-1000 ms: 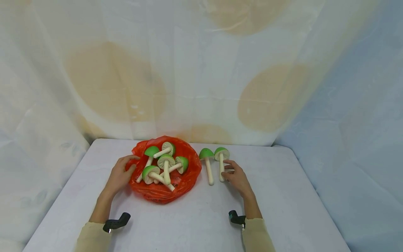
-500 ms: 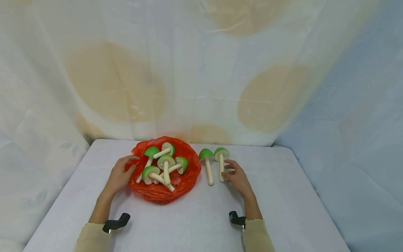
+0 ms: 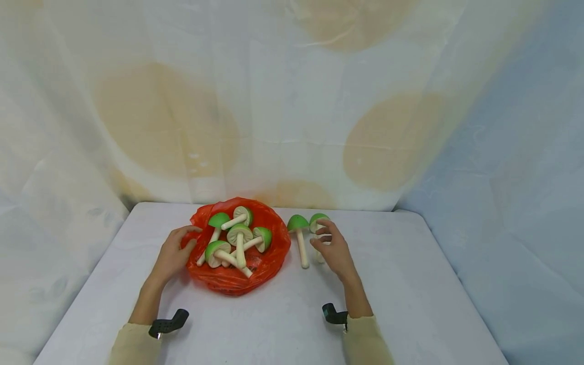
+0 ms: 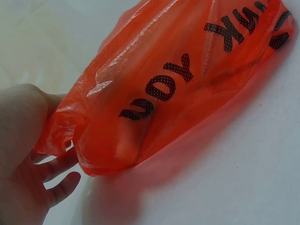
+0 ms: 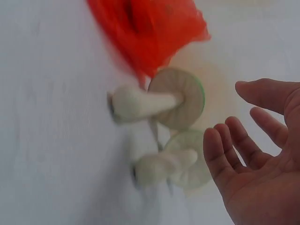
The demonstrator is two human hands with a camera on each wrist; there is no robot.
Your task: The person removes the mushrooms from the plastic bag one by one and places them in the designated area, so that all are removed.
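A red plastic bag, its mouth spread wide, holds several toy mushrooms with green caps and cream stems. At its left edge my left hand grips the bag's rim; the left wrist view shows the crumpled film of the bag caught between thumb and fingers. Two more mushrooms lie right of the bag, a left one and a right one. Over the right one hovers my right hand, fingers spread and holding nothing. In the right wrist view that hand is apart from both mushroom stems.
Everything lies on a white table. A pale curtain with tan spots hangs behind it, and more sheeting closes the sides. Black wrist cameras stick out from both cuffs.
My right hand has shifted up and left, from beside the right mushroom's stem to over it. Left hand, bag and mushrooms stay as they were.
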